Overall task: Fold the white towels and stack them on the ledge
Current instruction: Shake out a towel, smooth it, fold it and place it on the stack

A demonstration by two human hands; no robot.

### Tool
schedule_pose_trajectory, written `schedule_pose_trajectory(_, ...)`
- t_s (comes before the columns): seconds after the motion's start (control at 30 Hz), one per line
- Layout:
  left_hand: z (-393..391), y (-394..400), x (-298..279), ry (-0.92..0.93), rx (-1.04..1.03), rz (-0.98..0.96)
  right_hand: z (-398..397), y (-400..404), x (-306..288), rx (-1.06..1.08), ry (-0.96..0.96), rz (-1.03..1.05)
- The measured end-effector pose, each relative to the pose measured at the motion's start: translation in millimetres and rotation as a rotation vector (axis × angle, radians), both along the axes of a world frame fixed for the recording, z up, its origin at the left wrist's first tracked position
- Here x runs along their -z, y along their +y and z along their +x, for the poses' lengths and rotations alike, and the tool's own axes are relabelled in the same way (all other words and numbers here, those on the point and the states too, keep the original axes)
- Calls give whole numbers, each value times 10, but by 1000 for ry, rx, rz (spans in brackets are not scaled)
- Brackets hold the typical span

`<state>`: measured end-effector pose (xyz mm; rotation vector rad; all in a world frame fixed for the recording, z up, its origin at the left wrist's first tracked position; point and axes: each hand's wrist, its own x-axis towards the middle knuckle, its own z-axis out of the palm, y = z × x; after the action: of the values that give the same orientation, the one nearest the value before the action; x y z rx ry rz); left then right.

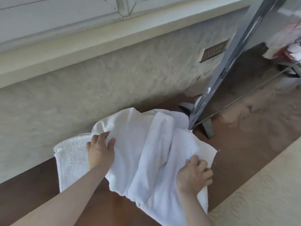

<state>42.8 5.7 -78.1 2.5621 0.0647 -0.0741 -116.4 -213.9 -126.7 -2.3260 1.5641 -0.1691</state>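
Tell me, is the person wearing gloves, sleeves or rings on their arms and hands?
No. Both forearms are bare as far as the picture shows, with no sleeves in view. The left hand and right hand wear no gloves. I can see no rings, watch or bracelets, though the picture is slightly blurred.

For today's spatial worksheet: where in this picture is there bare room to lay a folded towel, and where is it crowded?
Bare: the long pale ledge under the window, and brown floor between wall and pale mat. Crowded: around the metal stand, where the white towel hangs from the left hand and right hand.
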Motion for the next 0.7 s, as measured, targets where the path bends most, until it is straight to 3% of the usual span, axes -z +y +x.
schedule_pose_trajectory(0.13, -205, -28, -176, -120, 82, -117, 43, 158, -170, -102, -201, -80)
schedule_pose_trajectory(0.23, -443, -70, -328, -103, 183, -228, 92, 384, -440, -143, -351, -55)
schedule_pose_trajectory(0.43, -947, -31, -610, -122, 366, -372, 157, 917, -1081, -255, -431, 100)
schedule_pose_trajectory(0.7, -1626, 1141, -1077, -232, 282, -505, -374, 2162, -1733, -504, -633, -16)
